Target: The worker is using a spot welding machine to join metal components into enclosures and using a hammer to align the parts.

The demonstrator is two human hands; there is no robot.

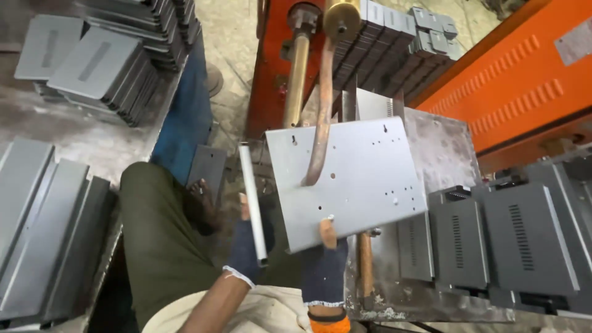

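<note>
My right hand (325,262), in a dark fingerless glove, grips the near edge of a flat grey metal plate (357,185) with small holes. The plate lies tilted under the bent copper arm (320,123) of an orange welding machine (274,74). My left hand (250,243), also gloved, holds a narrow grey metal strip (253,203) upright, just left of the plate. The strip's long edge faces me.
Stacks of grey metal covers (117,68) lie on the bench at left, long folded panels (43,228) nearer. Vented grey boxes (493,240) sit at right on a steel table (444,142). An orange cabinet (524,80) stands at right. My leg (160,234) and foot are below.
</note>
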